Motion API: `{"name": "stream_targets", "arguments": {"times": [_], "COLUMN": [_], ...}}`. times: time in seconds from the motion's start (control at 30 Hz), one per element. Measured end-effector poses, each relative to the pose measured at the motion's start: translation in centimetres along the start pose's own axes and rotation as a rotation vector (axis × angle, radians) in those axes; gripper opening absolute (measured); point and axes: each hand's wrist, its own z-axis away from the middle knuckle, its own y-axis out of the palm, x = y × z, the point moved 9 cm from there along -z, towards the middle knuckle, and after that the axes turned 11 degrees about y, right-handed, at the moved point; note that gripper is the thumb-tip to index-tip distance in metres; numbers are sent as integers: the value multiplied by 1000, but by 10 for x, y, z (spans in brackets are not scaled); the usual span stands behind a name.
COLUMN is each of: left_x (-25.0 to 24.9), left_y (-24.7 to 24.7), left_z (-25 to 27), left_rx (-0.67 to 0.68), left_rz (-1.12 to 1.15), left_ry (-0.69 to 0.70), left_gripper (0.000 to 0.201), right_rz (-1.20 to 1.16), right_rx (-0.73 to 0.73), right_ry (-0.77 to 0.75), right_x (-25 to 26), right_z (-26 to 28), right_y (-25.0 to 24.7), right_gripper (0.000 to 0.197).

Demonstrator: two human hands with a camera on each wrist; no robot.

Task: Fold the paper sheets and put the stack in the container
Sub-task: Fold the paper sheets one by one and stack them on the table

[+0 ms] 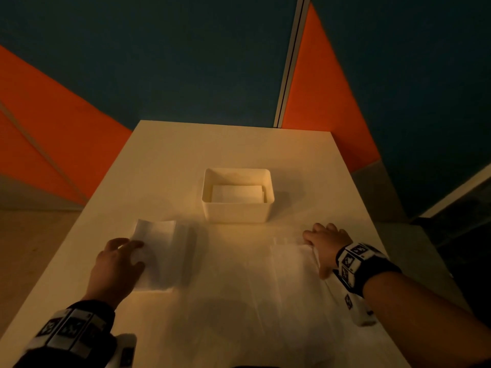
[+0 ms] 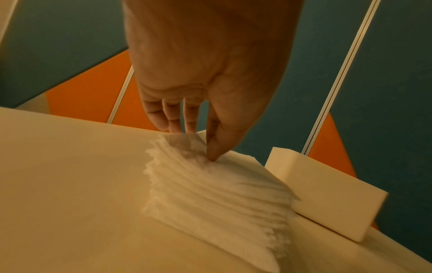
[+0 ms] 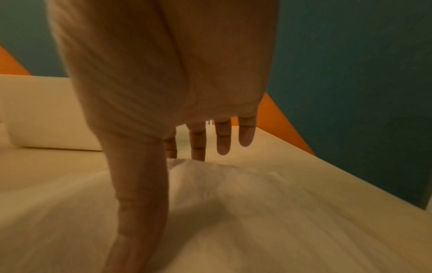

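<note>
A folded white paper stack (image 1: 159, 251) (image 2: 210, 194) lies on the table's left side. My left hand (image 1: 122, 256) (image 2: 196, 144) pinches its far corner, thumb on top and fingertips behind the upper sheets. To the right a thin flat sheet (image 1: 265, 282) (image 3: 233, 194) is spread on the table. My right hand (image 1: 321, 243) (image 3: 198, 140) presses on its far right corner with straight fingers and the thumb stretched along it. The white container (image 1: 237, 211) (image 2: 327, 194) (image 3: 46, 110) stands at the table's centre with folded paper (image 1: 236, 193) inside.
The cream table (image 1: 212, 147) ends at orange and dark teal wall panels (image 1: 186, 62) behind it. A grey floor strip (image 1: 398, 187) runs along the table's right edge. Both wrists carry black-and-white marker bands (image 1: 356, 261).
</note>
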Motion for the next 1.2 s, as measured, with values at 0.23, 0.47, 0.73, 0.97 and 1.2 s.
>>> {"name": "stream_targets", "arguments": {"times": [0.23, 0.47, 0.73, 0.97, 1.2], "left_x": [-3, -7, -34, -95, -177], "left_y": [-1, -3, -21, 3, 56], "left_z": [1, 3, 0, -16, 10], "left_rx": [22, 51, -1, 112, 641], "left_rz": [-53, -84, -137, 90, 886], "left_ry": [-11, -22, -42, 166, 67], "left_gripper": [44, 45, 67, 63, 90], "right_rz": [-28, -194, -496, -1000, -1647], "right_rx": [-96, -204, -224, -235, -230], "right_ry": [-35, 12, -47, -252, -251], "right_x": [-3, -10, -22, -5, 15], "right_z": [1, 3, 10, 31, 59], "right_y": [-11, -22, -55, -102, -125], "right_gripper": [29, 16, 5, 15, 15]}}
